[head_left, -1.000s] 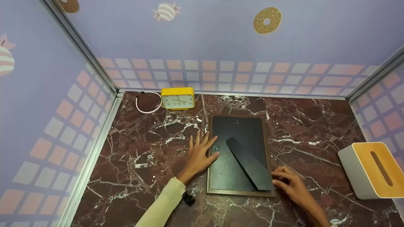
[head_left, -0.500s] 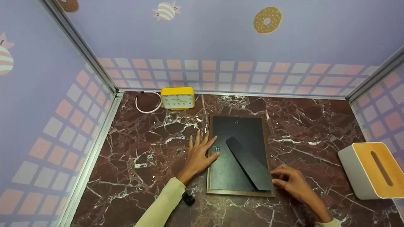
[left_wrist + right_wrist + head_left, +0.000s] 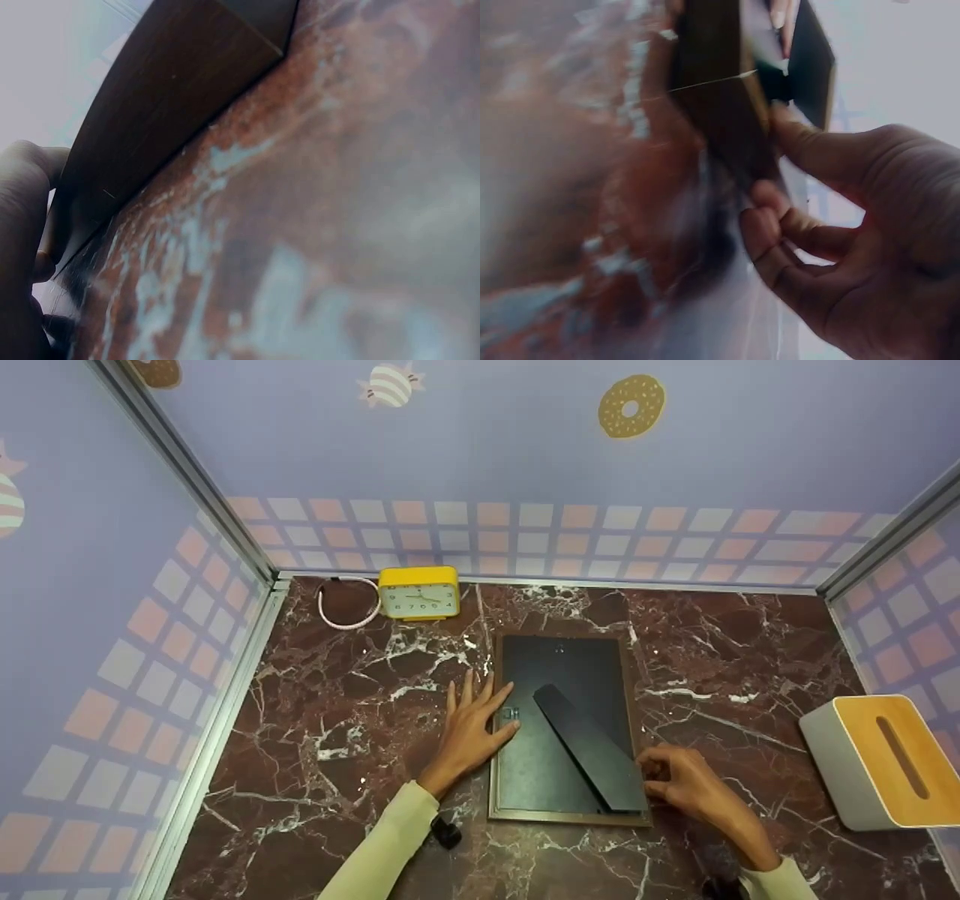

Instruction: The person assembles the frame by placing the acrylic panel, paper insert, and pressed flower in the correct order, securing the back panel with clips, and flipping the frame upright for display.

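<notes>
A picture frame (image 3: 559,720) lies face down on the marbled table, its black back and angled easel leg (image 3: 592,750) showing. Along its left edge rests my left hand (image 3: 472,735), fingers spread, with the thumb and index finger over the frame's border. The left wrist view catches the frame's dark brown side (image 3: 165,90) and part of that hand (image 3: 22,217). My right hand (image 3: 682,780) pinches the right edge near the lower corner. In the right wrist view its thumb (image 3: 817,150) lies on the back side, and the curled fingers (image 3: 769,225) meet the outer side.
At the back left stand a yellow alarm clock (image 3: 418,594) and a pale ring-shaped band (image 3: 349,626). A tissue box (image 3: 847,765) with a wooden top sits at the right. Patterned walls (image 3: 525,450) enclose the back and sides.
My right hand has shifted slightly up along the frame's edge, with its wrist turned and more of the sleeve in view. The left hand and the picture frame look the same.
</notes>
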Available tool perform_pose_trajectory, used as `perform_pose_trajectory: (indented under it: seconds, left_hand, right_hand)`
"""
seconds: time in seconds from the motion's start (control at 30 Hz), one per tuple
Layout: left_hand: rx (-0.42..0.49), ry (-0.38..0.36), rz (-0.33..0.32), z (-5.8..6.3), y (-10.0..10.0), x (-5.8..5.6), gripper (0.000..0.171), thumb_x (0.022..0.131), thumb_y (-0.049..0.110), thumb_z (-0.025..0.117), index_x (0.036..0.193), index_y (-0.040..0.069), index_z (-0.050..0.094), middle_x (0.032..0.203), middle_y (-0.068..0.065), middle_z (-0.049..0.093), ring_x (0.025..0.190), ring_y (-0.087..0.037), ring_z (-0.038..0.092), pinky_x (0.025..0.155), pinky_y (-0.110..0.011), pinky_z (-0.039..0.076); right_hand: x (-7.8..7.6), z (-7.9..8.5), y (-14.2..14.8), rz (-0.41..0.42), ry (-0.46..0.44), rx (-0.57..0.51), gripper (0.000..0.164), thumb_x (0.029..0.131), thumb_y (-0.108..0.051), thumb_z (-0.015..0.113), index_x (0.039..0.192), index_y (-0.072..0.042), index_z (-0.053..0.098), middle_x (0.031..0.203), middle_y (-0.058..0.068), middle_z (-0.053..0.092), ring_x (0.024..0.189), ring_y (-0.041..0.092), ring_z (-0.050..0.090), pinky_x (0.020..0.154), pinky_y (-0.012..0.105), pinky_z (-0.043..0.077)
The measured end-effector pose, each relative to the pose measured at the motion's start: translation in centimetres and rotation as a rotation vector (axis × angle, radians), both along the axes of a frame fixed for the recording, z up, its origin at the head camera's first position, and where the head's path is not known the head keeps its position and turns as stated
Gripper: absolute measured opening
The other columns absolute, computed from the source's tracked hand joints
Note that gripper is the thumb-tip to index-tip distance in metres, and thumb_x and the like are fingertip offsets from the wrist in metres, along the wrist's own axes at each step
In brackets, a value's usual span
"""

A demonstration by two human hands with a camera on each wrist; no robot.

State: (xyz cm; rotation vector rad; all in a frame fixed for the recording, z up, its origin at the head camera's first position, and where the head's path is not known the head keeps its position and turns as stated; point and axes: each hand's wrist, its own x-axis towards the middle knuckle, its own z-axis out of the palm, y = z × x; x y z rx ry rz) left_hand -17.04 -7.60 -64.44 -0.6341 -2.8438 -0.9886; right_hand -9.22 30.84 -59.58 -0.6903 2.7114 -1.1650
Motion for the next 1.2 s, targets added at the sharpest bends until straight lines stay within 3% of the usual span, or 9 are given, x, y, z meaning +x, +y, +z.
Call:
perform_pose_trajectory:
  seconds: [0.23, 0.4, 0.5, 0.7, 0.9, 1.0, 1.2]
  left_hand:
    - [0.007, 0.018, 0.003, -0.2, 0.0, 0.0, 0.07, 0.104, 0.048, 0.072, 0.165, 0.019, 0.054, 0.173, -0.022, 0.038, 0.167, -0.053, 0.011, 0.131, -0.074, -0.001]
    - [0.001, 0.019, 0.003, -0.1, 0.1, -0.1, 0.071, 0.104, 0.048, 0.072, 0.166, 0.02, 0.053, 0.174, -0.021, 0.038, 0.166, -0.053, 0.011, 0.131, -0.074, -0.001]
    - [-0.004, 0.02, 0.002, -0.2, 0.1, -0.2, 0.071, 0.104, 0.05, 0.071, 0.166, 0.021, 0.053, 0.174, -0.02, 0.038, 0.167, -0.053, 0.011, 0.131, -0.074, 0.0]
    - [-0.01, 0.004, 0.008, -0.2, 0.1, -0.1, 0.071, 0.104, 0.052, 0.07, 0.166, 0.024, 0.053, 0.175, -0.019, 0.036, 0.167, -0.051, 0.01, 0.132, -0.072, -0.001]
    - [-0.01, -0.002, 0.0, -0.2, 0.2, -0.1, 0.071, 0.104, 0.053, 0.07, 0.166, 0.024, 0.053, 0.175, -0.018, 0.036, 0.167, -0.051, 0.01, 0.132, -0.073, -0.001]
    - [-0.002, 0.009, 0.001, -0.3, 0.1, 0.0, 0.07, 0.104, 0.052, 0.071, 0.166, 0.024, 0.054, 0.175, -0.019, 0.038, 0.167, -0.051, 0.012, 0.132, -0.074, -0.001]
    - [-0.001, 0.03, 0.011, -0.3, -0.1, -0.1, 0.07, 0.104, 0.051, 0.071, 0.165, 0.023, 0.054, 0.174, -0.019, 0.038, 0.167, -0.051, 0.013, 0.131, -0.075, 0.0]
  right_hand:
    - [-0.6, 0.6, -0.4, 0.019, -0.024, 0.056, 0.025, 0.081, 0.01, 0.086, 0.097, -0.008, 0.078, 0.081, 0.0, 0.07, 0.07, 0.005, 0.059, 0.06, 0.027, 0.052]
    - [-0.6, -0.3, 0.8, 0.058, 0.003, -0.077, 0.026, 0.082, 0.008, 0.09, 0.104, -0.003, 0.081, 0.088, 0.006, 0.073, 0.076, 0.011, 0.068, 0.067, 0.028, 0.061]
    - [-1.0, -0.9, 2.1, 0.056, -0.035, -0.203, 0.029, 0.087, 0.007, 0.087, 0.115, 0.001, 0.081, 0.099, 0.013, 0.077, 0.086, 0.015, 0.073, 0.075, 0.025, 0.063]
    - [-3.0, -1.9, 4.1, -0.109, -0.081, -0.368, 0.028, 0.094, 0.01, 0.079, 0.123, 0.009, 0.077, 0.111, 0.026, 0.079, 0.094, 0.012, 0.078, 0.08, 0.019, 0.062]
    - [-5.5, -2.3, 5.0, -0.248, -0.067, -0.425, 0.025, 0.097, 0.01, 0.078, 0.122, 0.012, 0.077, 0.11, 0.028, 0.079, 0.093, 0.009, 0.077, 0.077, 0.018, 0.061]
    - [-6.9, -2.3, 5.2, -0.286, -0.083, -0.457, 0.026, 0.099, 0.009, 0.076, 0.124, 0.014, 0.075, 0.112, 0.029, 0.078, 0.094, 0.012, 0.078, 0.079, 0.021, 0.063]
    - [-10.0, -2.3, 5.1, -0.313, -0.126, -0.478, 0.028, 0.102, 0.002, 0.076, 0.127, 0.013, 0.075, 0.111, 0.028, 0.078, 0.083, 0.018, 0.078, 0.07, 0.026, 0.065]
